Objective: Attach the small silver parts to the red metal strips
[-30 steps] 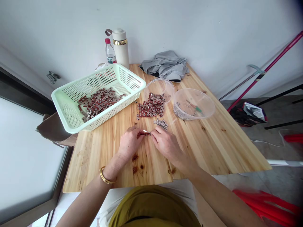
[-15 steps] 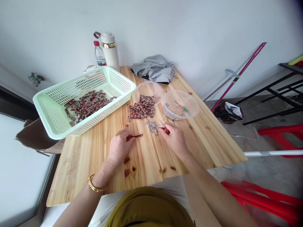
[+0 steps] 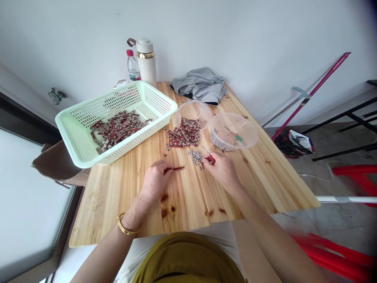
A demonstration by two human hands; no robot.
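- My left hand [image 3: 156,177] clamps a narrow red-brown metal-studded strip [image 3: 178,168] between thumb and fingers, low over the pale wooden table [image 3: 265,188].
- My right hand [image 3: 223,169] grips a slim red-handled tool [image 3: 211,158] beside small silver metal pieces [image 3: 194,156]; whether fingertips touch one, I cannot tell.
- Beyond, more red-brown strips [image 3: 185,134] lie heaped between a pale-green perforated plastic basket [image 3: 68,135] and a round translucent tub [image 3: 251,135].

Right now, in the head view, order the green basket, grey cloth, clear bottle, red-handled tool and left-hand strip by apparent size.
1. Green basket
2. Grey cloth
3. Clear bottle
Smallest, too close to rank: red-handled tool and strip, both partly hidden.
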